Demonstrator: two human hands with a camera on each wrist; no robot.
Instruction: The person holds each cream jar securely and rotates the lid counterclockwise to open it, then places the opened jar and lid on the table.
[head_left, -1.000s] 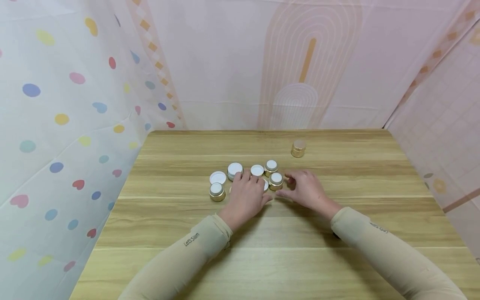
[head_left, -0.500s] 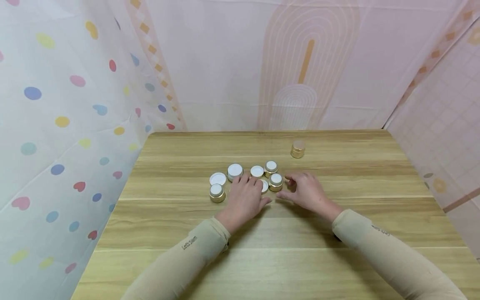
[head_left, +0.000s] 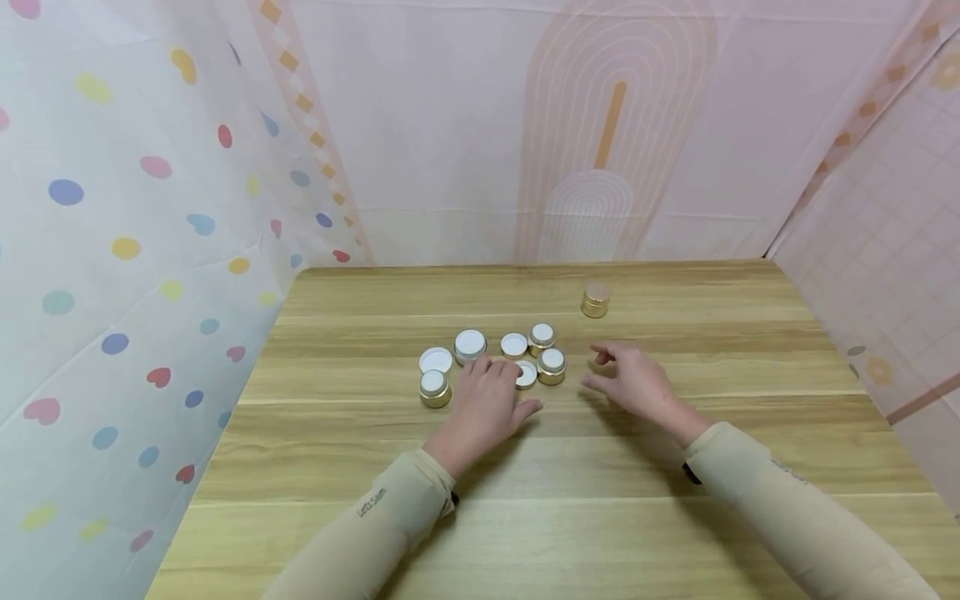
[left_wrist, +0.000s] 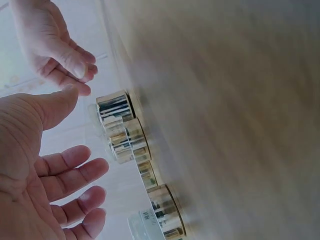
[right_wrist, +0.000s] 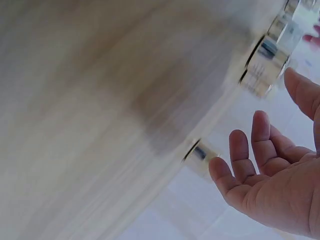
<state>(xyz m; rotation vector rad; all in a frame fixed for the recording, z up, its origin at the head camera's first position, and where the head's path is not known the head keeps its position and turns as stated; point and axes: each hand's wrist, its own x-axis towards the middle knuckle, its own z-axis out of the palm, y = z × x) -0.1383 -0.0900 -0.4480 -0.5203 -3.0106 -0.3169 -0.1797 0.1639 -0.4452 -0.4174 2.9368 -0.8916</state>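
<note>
My left hand [head_left: 483, 404] hovers over the front of a cluster of small gold cosmetic jars, fingers loosely bent and nothing held. Beside its index finger lies an upturned lid [head_left: 527, 376] with a white inside. Past that stands an uncapped jar [head_left: 552, 367] with a white inner cover, a similar jar [head_left: 542, 338] behind it. To their right my right hand [head_left: 633, 383] is held apart from them, thumb and fingers spread with nothing between. In the left wrist view the gold jar [left_wrist: 114, 107] stands beyond the left fingertips. The left hand hides part of the cluster's front.
Another uncapped jar [head_left: 435, 390] stands left, an upturned lid [head_left: 436, 361] behind it. A wider white-topped jar [head_left: 470, 343] and another upturned lid [head_left: 514, 345] sit at the cluster's back. One capped gold jar [head_left: 596, 301] stands alone near the wooden table's [head_left: 675, 283] back edge.
My right hand has drawn away to the right from the nearest uncapped jar. My left hand has shifted slightly left and towards me, showing more of the upturned lid beside it.
</note>
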